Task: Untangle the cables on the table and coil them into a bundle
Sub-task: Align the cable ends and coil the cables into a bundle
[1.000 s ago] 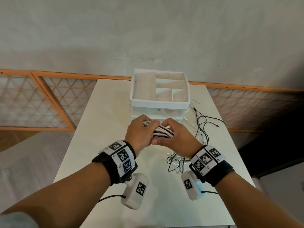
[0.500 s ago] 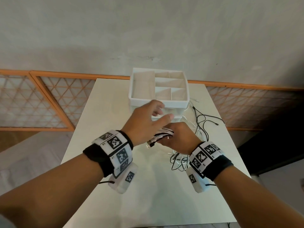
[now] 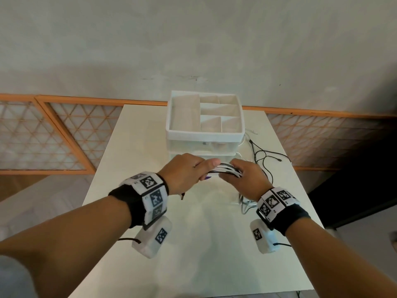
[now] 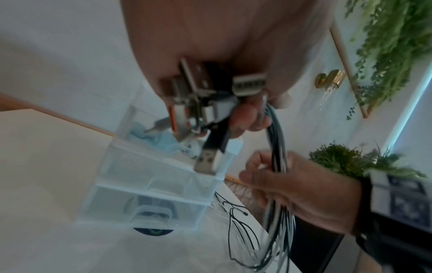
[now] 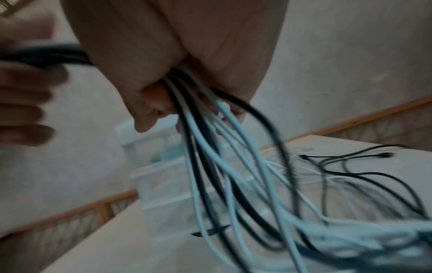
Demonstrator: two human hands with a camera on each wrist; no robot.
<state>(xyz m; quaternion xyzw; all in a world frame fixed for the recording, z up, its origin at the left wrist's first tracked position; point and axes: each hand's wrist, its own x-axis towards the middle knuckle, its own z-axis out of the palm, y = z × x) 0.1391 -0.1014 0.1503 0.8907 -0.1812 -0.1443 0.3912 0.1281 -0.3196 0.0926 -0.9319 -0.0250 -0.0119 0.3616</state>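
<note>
Both hands raised above the worktop (image 3: 193, 244), left hand (image 3: 184, 173) fingers curled around the cables (image 3: 225, 168) at their plug ends, right hand (image 3: 247, 179) fingers gripping the same bundle alongside

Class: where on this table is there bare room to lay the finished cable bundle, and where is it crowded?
Bare table lies left of the organizer box, and along the near edge below both wrists. The right side is crowded: loose cables sprawl beside the box.

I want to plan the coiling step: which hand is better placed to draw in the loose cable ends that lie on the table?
Probably the right hand. It grips the cables on the side where their loose lengths trail down to the table. The left hand holds the plug ends, so it seems better used as the anchor.
</note>
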